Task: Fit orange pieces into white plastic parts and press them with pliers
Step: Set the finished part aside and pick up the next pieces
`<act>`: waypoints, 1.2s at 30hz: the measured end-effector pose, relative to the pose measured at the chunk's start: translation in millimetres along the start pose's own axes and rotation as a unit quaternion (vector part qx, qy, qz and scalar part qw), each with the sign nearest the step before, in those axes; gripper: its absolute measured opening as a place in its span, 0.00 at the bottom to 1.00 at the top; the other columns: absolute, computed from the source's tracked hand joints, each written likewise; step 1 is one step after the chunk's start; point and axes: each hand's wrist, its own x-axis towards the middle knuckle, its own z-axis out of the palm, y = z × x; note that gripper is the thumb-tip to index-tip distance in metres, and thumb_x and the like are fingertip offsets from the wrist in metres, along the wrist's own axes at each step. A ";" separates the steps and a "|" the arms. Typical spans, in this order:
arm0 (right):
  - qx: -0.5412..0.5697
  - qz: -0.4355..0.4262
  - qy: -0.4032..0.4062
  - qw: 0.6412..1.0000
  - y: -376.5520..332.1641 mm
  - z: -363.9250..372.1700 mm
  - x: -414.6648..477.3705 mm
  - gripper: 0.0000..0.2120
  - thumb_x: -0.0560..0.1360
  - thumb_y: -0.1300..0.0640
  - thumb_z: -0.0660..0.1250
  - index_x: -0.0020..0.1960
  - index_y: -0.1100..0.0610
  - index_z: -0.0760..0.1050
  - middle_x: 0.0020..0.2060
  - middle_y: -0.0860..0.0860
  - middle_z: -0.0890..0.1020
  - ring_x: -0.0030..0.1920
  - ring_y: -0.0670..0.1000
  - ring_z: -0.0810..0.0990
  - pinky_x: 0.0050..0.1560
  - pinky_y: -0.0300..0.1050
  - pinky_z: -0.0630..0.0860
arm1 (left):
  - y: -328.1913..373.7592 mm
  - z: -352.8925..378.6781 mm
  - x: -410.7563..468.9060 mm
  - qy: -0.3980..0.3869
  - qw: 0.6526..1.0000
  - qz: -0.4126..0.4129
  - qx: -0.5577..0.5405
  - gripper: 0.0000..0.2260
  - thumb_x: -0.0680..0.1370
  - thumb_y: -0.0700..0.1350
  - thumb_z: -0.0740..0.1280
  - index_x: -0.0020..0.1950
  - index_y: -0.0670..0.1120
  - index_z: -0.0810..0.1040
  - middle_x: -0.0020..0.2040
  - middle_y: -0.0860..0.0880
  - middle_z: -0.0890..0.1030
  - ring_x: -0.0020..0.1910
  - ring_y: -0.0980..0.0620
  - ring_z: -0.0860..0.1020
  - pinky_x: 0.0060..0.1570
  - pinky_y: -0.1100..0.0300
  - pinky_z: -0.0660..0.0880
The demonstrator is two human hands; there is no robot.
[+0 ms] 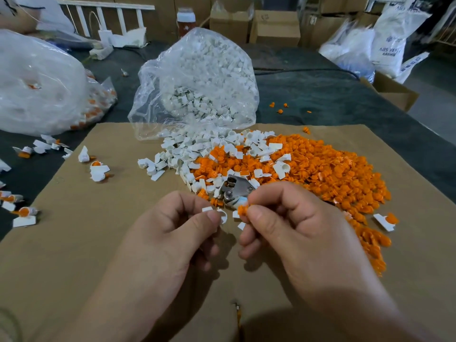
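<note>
My left hand (182, 233) pinches a small white plastic part (221, 215) between thumb and fingers. My right hand (293, 228) pinches an orange piece (243, 210) just to the right of it, a short gap between the two. Metal pliers (234, 191) lie just beyond my fingers, the head showing and the handles hidden behind my right hand. A big heap of orange pieces (325, 174) spreads to the right on the brown cardboard (98, 243). Loose white parts (187, 154) spill from a clear bag (197, 82) behind.
Fitted white-and-orange parts (100, 170) lie scattered at the left. A large plastic bag (42, 87) of them sits far left. A few stray orange pieces (280, 108) lie on the dark table (320, 90). Cardboard boxes (274, 27) and sacks (387, 43) stand behind.
</note>
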 end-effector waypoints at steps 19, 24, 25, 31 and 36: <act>-0.389 -0.196 -0.025 0.900 -5.0 6.2 -4.2 0.03 0.79 0.50 0.60 0.52 0.44 0.70 0.44 0.40 0.72 0.43 0.43 0.74 0.36 0.41 0.74 | 2.5 4.9 -12.0 -0.012 0.973 0.097 0.208 0.10 0.69 0.56 0.68 0.49 0.65 0.77 0.38 0.56 0.83 0.36 0.55 0.81 0.38 0.53 0.78; -0.400 -0.195 -0.032 0.895 -5.1 7.0 -5.1 0.05 0.79 0.51 0.59 0.54 0.45 0.71 0.46 0.40 0.71 0.43 0.42 0.73 0.37 0.39 0.73 | -1.5 5.8 -11.1 -0.016 0.977 0.107 0.186 0.06 0.73 0.57 0.70 0.49 0.64 0.78 0.36 0.54 0.82 0.34 0.53 0.80 0.38 0.48 0.78; -0.396 -0.193 -0.030 0.897 -5.1 6.7 -5.3 0.05 0.79 0.51 0.59 0.54 0.46 0.72 0.46 0.40 0.72 0.44 0.42 0.74 0.37 0.39 0.73 | -2.0 5.8 -10.5 -0.019 0.978 0.101 0.181 0.07 0.72 0.58 0.70 0.49 0.64 0.78 0.36 0.54 0.82 0.35 0.53 0.80 0.38 0.48 0.78; -0.317 -0.160 -0.035 0.934 -6.1 4.8 -4.9 0.07 0.77 0.50 0.60 0.52 0.42 0.76 0.45 0.38 0.76 0.47 0.41 0.77 0.42 0.37 0.75 | -3.7 2.7 -8.4 -0.019 0.982 0.109 0.154 0.10 0.70 0.61 0.73 0.48 0.62 0.79 0.33 0.55 0.79 0.33 0.52 0.77 0.35 0.53 0.74; -0.040 0.030 -0.087 0.995 -2.9 -4.8 1.3 0.10 0.73 0.49 0.66 0.53 0.39 0.78 0.41 0.43 0.84 0.37 0.46 0.83 0.36 0.43 0.81 | -3.6 -0.7 -9.9 -0.054 0.981 0.125 0.140 0.15 0.66 0.65 0.75 0.48 0.61 0.80 0.35 0.54 0.81 0.32 0.55 0.78 0.32 0.62 0.76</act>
